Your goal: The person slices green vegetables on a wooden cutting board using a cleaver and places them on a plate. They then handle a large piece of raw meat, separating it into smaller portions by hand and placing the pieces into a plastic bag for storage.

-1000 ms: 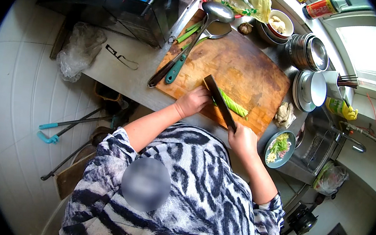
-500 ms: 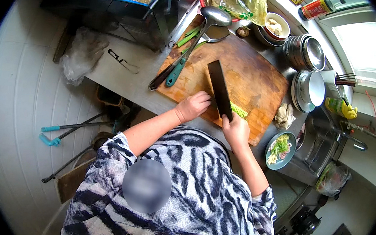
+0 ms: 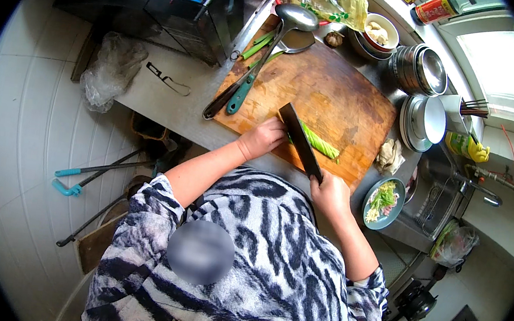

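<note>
A wooden cutting board point(image 3: 344, 101) lies on the counter before me. My right hand point(image 3: 332, 193) is closed round the handle of a dark-bladed cleaver point(image 3: 300, 141), whose blade slants across the board's near part. Cut green vegetable pieces point(image 3: 321, 145) lie in a row along the blade's right side. Just left of the blade, my left hand point(image 3: 264, 137) rests at the board's near edge with its fingers curled together. Whatever those fingers press or hold is hidden beneath them.
A ladle point(image 3: 298, 18) and a turner point(image 3: 242, 96) lie on the board's left side by some green stalks point(image 3: 256, 49). At the right are a plate of chopped food point(image 3: 384, 202), a crumpled cloth point(image 3: 390, 157), stacked bowls point(image 3: 428, 72) and the sink point(image 3: 431, 201).
The cleaver and my right hand have moved down and nearer to me. More of the cut green pieces now shows right of the blade. My left hand has shifted slightly up and left.
</note>
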Demonstrator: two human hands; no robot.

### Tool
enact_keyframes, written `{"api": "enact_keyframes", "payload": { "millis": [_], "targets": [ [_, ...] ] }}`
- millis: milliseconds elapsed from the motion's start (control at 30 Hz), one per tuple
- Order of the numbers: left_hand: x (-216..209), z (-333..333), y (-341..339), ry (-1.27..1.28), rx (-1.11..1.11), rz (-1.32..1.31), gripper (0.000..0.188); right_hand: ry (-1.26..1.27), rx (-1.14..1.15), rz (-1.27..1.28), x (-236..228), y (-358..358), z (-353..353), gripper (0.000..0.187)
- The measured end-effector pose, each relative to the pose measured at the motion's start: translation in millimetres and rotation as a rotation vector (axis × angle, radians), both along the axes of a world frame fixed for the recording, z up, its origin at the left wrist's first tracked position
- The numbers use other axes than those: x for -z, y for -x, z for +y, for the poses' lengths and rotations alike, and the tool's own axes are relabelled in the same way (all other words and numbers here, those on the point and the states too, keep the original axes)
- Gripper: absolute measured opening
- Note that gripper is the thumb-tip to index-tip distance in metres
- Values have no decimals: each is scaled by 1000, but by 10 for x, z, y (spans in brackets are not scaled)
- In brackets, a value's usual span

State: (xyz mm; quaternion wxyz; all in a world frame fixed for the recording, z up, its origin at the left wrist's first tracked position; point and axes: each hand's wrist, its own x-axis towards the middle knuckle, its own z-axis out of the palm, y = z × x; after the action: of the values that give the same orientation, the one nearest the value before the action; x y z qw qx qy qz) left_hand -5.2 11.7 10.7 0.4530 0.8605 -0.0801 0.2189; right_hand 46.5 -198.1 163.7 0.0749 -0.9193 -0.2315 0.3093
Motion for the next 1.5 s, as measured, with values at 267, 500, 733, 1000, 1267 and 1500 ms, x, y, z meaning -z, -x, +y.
{"api": "enact_keyframes", "payload": {
  "millis": [267, 500, 733, 1000, 1267, 1500],
  "targets": [
    [24, -3, -12, -104, 11, -25, 12, 12, 1, -26, 149, -30, 201, 23],
    [-56, -21, 73, -260, 62, 117, 17, -27, 78, -44, 168, -14, 338, 23],
    [32, -16, 99, -279, 24, -6, 20, -74, -10, -146, 387, 28, 445, 24],
    [43, -16, 108, -238, 0, 11, 20, -155, 47, -145, 230, 135, 151, 22],
    [119, -10, 86, -249, 6, 22, 24, -91, 1, -63, 180, 82, 75, 18],
    [8, 4, 112, -235, 10, 52, 18, -172, 43, -114, 419, 92, 326, 19]
  ]
}}
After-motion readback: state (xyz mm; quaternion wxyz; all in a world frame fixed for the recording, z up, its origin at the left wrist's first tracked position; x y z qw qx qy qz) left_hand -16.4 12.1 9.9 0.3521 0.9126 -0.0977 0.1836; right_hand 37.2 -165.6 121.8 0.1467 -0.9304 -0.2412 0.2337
